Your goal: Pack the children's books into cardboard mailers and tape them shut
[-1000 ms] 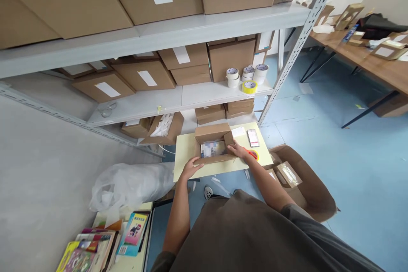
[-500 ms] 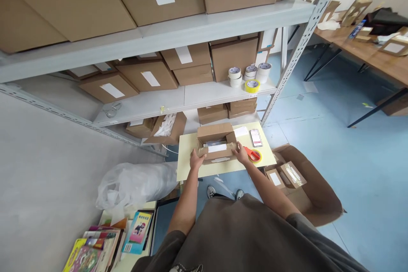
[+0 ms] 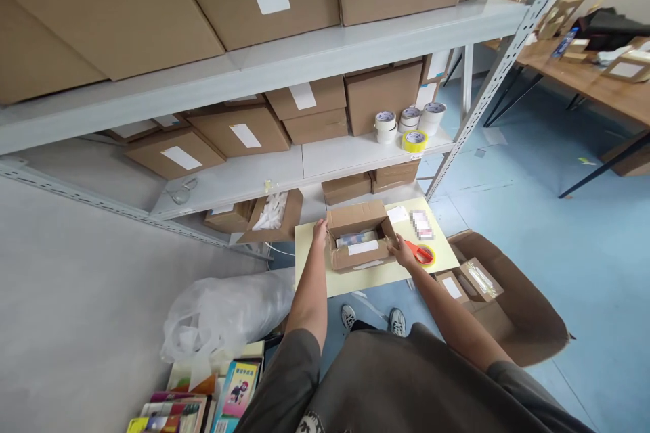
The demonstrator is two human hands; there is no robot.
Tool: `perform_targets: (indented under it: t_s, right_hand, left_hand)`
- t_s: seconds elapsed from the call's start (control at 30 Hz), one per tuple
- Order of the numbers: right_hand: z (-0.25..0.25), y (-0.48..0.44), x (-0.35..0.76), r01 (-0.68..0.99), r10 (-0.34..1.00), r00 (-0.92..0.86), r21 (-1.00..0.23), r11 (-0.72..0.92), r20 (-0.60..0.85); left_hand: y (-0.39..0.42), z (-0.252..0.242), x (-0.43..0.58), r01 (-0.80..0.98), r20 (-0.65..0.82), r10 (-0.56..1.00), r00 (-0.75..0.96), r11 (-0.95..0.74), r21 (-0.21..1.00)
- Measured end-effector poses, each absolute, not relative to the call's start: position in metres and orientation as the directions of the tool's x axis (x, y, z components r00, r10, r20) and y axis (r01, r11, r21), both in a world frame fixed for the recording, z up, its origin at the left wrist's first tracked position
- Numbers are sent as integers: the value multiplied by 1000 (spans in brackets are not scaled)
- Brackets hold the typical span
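An opened cardboard box [image 3: 343, 260] stands on a pale yellow board [image 3: 313, 277], its back flap raised. Inside lie flat bluish items [image 3: 350, 239] that I cannot make out exactly. A white label crosses its front edge. My left hand [image 3: 319, 233] grips the box's left side towards the back, with the fingers partly hidden. At the front right corner, my right hand [image 3: 402, 252] is closed on the cardboard. Just right of that hand lies an orange-red tape dispenser [image 3: 420, 253] with a yellow-edged roll.
Metal shelves [image 3: 284, 37] with cardboard boxes rise in front, above the board. Tape rolls [image 3: 386, 125] stand on the middle shelf. On the floor at right is a large open carton [image 3: 533, 304] holding smaller boxes. A plastic bag [image 3: 223, 311] and books [image 3: 238, 389] are at left.
My left hand has moved from the front left corner of the box to its left side, farther back. More of the bluish contents shows. The whole view has shifted slightly.
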State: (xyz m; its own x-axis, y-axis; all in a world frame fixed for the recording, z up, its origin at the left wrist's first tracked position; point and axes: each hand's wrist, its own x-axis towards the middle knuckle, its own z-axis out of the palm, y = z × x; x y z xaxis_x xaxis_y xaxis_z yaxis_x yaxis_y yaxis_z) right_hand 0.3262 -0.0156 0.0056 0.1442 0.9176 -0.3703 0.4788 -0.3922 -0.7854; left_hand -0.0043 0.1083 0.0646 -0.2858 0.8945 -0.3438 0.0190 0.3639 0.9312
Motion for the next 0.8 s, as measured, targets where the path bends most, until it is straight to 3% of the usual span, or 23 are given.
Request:
perform_targets:
  t_s: [0.13, 0.3, 0.4, 0.53, 0.8]
  right_hand:
    - [7, -17, 327, 512, 909, 147, -756, -407, -390]
    - [8, -16, 328, 530, 916, 112, -756, -384, -386]
    - [7, -15, 326, 547, 910, 117, -739, -394, -398]
    - [10, -17, 326, 568, 907, 124, -720, -398, -403]
    - [36, -10, 370, 659, 989, 125, -738, -143, -80]
  left_hand:
    - [102, 54, -12, 47, -286, 908, -306, 315, 948]
    - [63, 30, -11, 474, -78, 968, -238, 186, 861]
    - [40, 17, -2, 588, -194, 931, -310, 348, 730]
    - [26, 11, 12, 605, -392, 835, -386, 550, 575]
    - [28, 20, 15, 712, -371, 822, -431, 563, 419]
